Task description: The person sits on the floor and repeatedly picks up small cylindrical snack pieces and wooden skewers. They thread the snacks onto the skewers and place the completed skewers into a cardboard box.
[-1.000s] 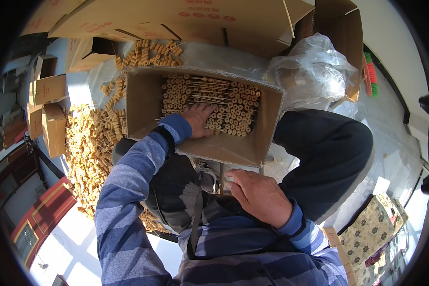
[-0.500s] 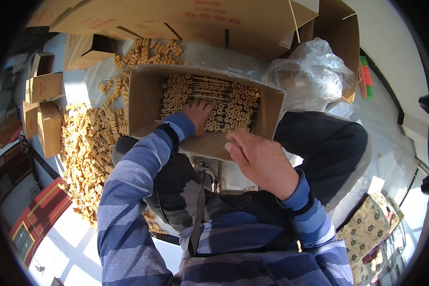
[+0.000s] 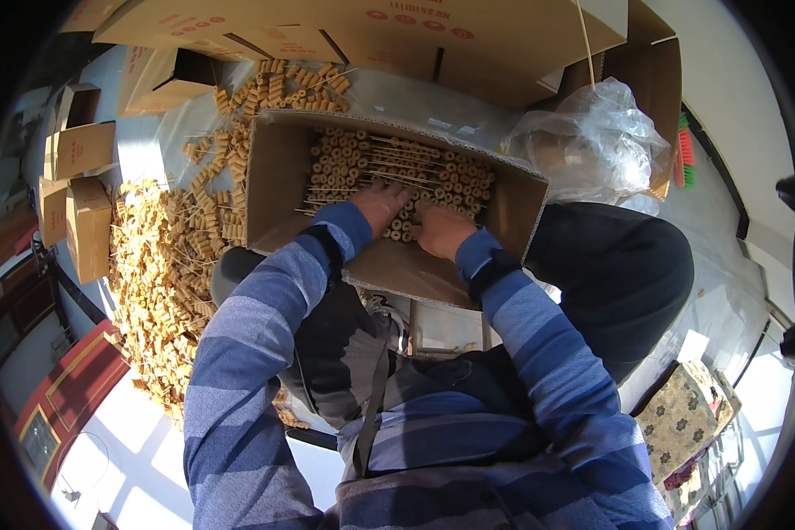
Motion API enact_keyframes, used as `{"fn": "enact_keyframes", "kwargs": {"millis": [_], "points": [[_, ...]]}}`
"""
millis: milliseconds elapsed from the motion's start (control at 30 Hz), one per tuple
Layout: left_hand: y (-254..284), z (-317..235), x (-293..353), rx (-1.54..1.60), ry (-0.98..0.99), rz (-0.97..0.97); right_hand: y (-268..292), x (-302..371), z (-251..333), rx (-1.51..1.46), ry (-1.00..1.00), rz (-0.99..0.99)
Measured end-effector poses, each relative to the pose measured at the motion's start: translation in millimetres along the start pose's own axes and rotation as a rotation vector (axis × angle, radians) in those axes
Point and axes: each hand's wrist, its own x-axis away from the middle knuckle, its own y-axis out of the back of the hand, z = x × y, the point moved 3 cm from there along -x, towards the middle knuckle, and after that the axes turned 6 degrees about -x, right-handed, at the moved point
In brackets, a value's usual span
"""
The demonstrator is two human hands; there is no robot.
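An open cardboard box (image 3: pixel 397 269) sits between my knees, holding packed rows of tan, ridged rolls on thin sticks (image 3: pixel 336 163). Most rolls show their round ends with a hole; a band in the middle lies sideways with the sticks showing. My left hand (image 3: pixel 380 205) rests on the rolls at the near left of the stack, fingers stretched forward. Close beside it, my right hand (image 3: pixel 442 231) reaches in over the near wall and touches the rolls. Its thumb and fingers are apart, with the fingertips partly hidden among the rolls.
Loose rolls on sticks (image 3: pixel 155 291) lie in a big heap on the left, and more rolls (image 3: pixel 283 88) lie behind the box. Large cartons (image 3: pixel 362 26) stand at the back. Clear plastic (image 3: pixel 592 141) is bunched at the right, near a red-green brush (image 3: pixel 684 152).
My right hand has moved forward and left from above the box's near edge down onto the rolls, its fingers unfolding. My left hand has stayed on the stack. The view has shifted slightly.
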Motion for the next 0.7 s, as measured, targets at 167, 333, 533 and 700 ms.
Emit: {"fn": "enact_keyframes", "kwargs": {"millis": [167,333,533,700], "points": [[1.0,2.7,5.6,0.009,-0.036,-0.042,9.5,-17.2,-3.3,-0.152,-0.096,-0.235],[8.5,13.6,18.0,0.172,0.164,-0.047,2.3,-25.9,-10.4,-0.116,0.026,-0.265],[3.7,18.2,18.9,0.082,0.216,0.038,-8.1,-24.7,-11.0,-0.055,0.013,-0.225],[-11.7,21.1,15.0,0.148,0.255,-0.001,-14.5,-28.5,-9.5,-0.031,0.051,-0.236]]}}
